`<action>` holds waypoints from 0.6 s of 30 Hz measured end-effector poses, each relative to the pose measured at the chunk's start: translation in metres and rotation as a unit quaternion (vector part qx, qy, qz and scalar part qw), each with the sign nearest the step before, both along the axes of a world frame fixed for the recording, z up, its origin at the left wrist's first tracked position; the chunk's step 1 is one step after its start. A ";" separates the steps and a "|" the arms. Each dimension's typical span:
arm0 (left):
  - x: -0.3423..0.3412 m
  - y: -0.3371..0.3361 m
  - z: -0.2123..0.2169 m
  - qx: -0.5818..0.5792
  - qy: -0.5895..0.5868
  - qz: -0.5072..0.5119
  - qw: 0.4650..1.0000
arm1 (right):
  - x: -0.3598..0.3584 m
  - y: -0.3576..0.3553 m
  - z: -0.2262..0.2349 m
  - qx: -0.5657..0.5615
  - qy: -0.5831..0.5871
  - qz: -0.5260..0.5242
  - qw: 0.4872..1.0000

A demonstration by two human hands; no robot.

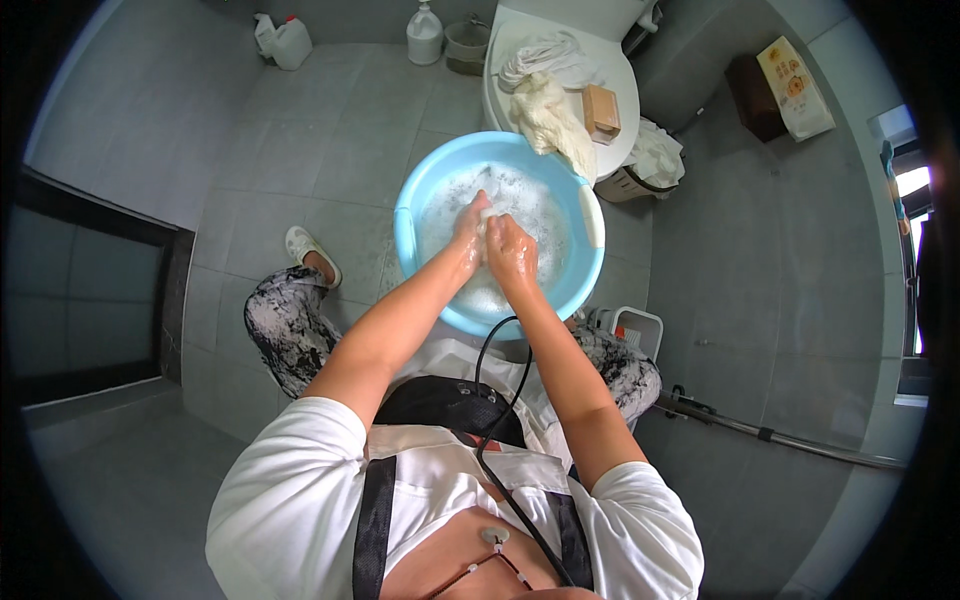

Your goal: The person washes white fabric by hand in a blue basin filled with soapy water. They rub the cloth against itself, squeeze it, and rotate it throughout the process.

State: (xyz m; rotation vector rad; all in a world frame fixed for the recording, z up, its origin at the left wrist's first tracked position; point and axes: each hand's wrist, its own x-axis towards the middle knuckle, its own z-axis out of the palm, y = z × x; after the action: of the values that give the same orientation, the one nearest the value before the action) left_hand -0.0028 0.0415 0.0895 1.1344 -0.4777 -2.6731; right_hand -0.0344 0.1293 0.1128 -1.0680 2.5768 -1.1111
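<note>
Both of my hands are together over a light blue basin (408,240) of sudsy water. My left hand (468,226), its thumb pointing up and away, is closed round one side of a small white, wet, cloth-like thing (486,217). Fingers curled, my right hand (511,252) presses on the other side of it. Most of this white thing is hidden by my hands, so I cannot tell its exact kind. A cream cloth (548,115) hangs from the toilet lid onto the basin's far right rim.
Beyond the basin is a white toilet (622,85), its lid holding a white cloth (545,58) and a brown block (601,112). A basket of white cloth (655,158) stands at its right. White jugs (291,43), a pump bottle (425,36) and a bucket (467,42) line the far wall.
</note>
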 end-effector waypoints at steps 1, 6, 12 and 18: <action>-0.002 0.000 -0.004 -0.001 0.004 0.010 1.000 | -0.002 -0.003 -0.001 0.003 0.013 -0.004 1.000; -0.015 0.021 -0.005 -0.144 -0.016 0.070 0.987 | -0.038 0.006 -0.026 0.026 0.032 -0.045 0.998; -0.002 -0.012 -0.031 -0.120 0.021 0.167 0.978 | -0.083 0.020 -0.049 -0.049 -0.222 -0.076 0.971; 0.010 -0.027 -0.043 -0.067 0.002 0.145 0.987 | -0.055 0.020 -0.058 0.191 -0.011 0.037 0.981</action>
State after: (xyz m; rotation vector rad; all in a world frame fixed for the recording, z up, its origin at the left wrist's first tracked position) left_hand 0.0070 0.0148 0.0464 1.0682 -0.4460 -2.3573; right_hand -0.0897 0.1495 0.0544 -1.0360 2.5632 -0.5726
